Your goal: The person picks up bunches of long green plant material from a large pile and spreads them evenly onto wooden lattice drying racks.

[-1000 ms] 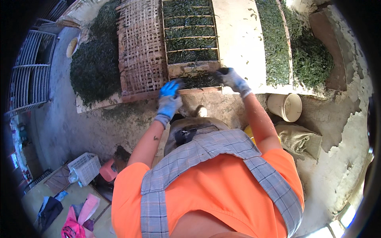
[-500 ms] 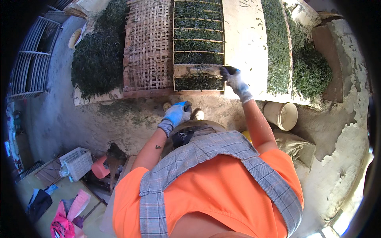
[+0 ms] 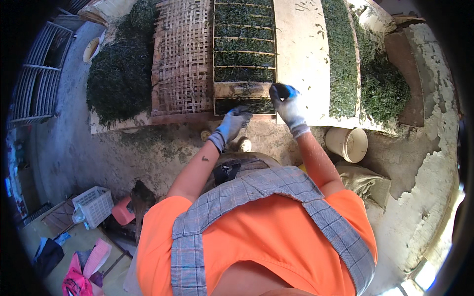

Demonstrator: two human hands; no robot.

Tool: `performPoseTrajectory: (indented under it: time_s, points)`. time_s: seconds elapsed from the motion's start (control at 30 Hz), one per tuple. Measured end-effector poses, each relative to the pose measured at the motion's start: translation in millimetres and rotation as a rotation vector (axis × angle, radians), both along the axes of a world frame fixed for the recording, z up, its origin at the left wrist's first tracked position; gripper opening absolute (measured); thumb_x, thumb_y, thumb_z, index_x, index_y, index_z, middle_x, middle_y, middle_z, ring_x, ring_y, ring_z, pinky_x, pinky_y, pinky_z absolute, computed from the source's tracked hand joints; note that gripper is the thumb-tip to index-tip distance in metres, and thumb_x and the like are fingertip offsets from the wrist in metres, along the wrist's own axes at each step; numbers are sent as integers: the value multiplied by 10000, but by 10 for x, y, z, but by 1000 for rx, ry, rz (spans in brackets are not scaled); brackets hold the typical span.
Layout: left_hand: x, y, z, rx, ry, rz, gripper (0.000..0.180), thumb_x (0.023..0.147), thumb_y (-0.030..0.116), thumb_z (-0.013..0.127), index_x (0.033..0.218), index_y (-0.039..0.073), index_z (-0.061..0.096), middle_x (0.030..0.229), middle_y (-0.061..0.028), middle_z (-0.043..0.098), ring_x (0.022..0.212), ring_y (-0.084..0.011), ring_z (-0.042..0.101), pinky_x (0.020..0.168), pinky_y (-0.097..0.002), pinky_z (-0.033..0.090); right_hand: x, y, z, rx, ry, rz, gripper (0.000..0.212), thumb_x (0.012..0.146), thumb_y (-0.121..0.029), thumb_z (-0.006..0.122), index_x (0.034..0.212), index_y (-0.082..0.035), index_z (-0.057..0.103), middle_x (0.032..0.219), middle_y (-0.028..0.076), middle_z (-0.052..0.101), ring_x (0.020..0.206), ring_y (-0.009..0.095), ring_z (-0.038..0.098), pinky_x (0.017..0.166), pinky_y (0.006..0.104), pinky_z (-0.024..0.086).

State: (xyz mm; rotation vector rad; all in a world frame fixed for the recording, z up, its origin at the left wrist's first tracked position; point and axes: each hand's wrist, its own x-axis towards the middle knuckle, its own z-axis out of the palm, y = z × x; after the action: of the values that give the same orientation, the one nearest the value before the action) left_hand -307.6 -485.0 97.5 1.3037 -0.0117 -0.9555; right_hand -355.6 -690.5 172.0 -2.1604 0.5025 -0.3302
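Both my hands wear grey and blue gloves. My left hand (image 3: 233, 122) reaches into the nearest compartment of a long wooden frame (image 3: 244, 89), its fingers curled into the dark green leaves (image 3: 244, 105) there. My right hand (image 3: 286, 104) rests at the frame's near right corner, fingers bent around something dark I cannot make out. The frame lies on a raised platform, and its further compartments (image 3: 244, 45) are packed with green leaves.
A woven bamboo mat (image 3: 181, 64) lies left of the frame, with a heap of green leaves (image 3: 118, 74) beyond it. More leaves (image 3: 380, 84) sit at the right. A white bucket (image 3: 348, 144) and a sack (image 3: 368, 180) stand on the ground; a white basket (image 3: 94, 206) is lower left.
My left hand rose from near my chest back up to the nearest compartment. My right hand stayed at the frame's near right corner.
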Motion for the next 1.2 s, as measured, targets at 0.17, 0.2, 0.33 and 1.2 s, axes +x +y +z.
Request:
performPoseTrajectory:
  time_s: [0.17, 0.2, 0.33, 1.2]
  points:
    - [145, 266, 135, -342, -18, -194, 338, 966, 112, 518, 1292, 31, 553, 1277, -122, 591, 1143, -208, 588, 981, -349, 492, 539, 241, 93, -666, 458, 406, 339, 833, -268, 638, 1155, -165, 663, 1145, 122, 621, 1048, 309, 593, 883, 429, 497]
    - [171, 360, 100, -245, -260, -189, 351, 966, 103, 507, 1308, 28, 524, 1239, -113, 609, 1079, -201, 612, 942, -336, 509, 612, 257, 69, -778, 485, 444, 339, 828, -207, 616, 1163, -166, 657, 1125, 105, 616, 1032, 280, 598, 868, 415, 505]
    - [115, 676, 225, -104, -86, 146, 357, 961, 98, 503, 1310, 27, 516, 1150, -83, 654, 953, -167, 652, 833, -295, 543, 437, 297, 240, -751, 448, 482, 328, 867, -130, 541, 1177, -163, 645, 1177, 98, 609, 1082, 282, 572, 888, 404, 485]
    - [-159, 1214, 179, -64, 173, 458, 332, 957, 120, 530, 1275, 32, 555, 1115, -112, 658, 941, -215, 658, 809, -332, 557, 285, 225, -34, -612, 245, 434, 317, 875, -284, 629, 1177, -187, 630, 1099, 88, 625, 936, 288, 603, 756, 454, 495]
